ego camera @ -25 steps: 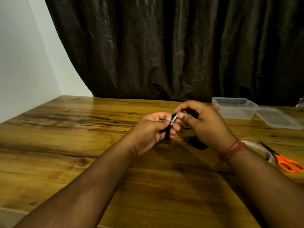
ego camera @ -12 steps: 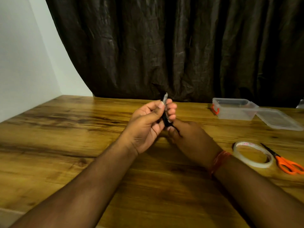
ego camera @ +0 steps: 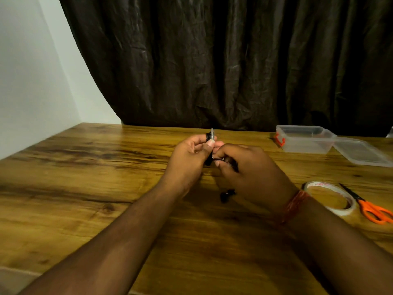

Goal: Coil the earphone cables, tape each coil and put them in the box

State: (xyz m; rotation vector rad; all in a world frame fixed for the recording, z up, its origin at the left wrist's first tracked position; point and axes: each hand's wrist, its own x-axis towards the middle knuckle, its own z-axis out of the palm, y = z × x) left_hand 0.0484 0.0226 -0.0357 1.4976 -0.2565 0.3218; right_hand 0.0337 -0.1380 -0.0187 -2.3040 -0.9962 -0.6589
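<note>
My left hand (ego camera: 189,158) pinches a small coil of black earphone cable (ego camera: 209,137) between thumb and fingers, above the middle of the wooden table (ego camera: 85,188). A silvery tip sticks up from the coil. My right hand (ego camera: 251,173) is shut on the loose stretch of the same cable just right of the coil. The black earbuds (ego camera: 226,194) hang below my right hand, near the tabletop. A clear plastic box (ego camera: 306,139) stands open at the back right, with its lid (ego camera: 361,152) lying beside it.
A roll of clear tape (ego camera: 331,198) lies flat right of my right wrist. Orange-handled scissors (ego camera: 370,207) lie beyond it near the right edge. A dark curtain hangs behind the table, and a white wall stands at the left.
My right hand dropped below the coil, then came back up beside my left hand, drawing the cable round. My left hand lifted slightly. The earbuds now dangle in view.
</note>
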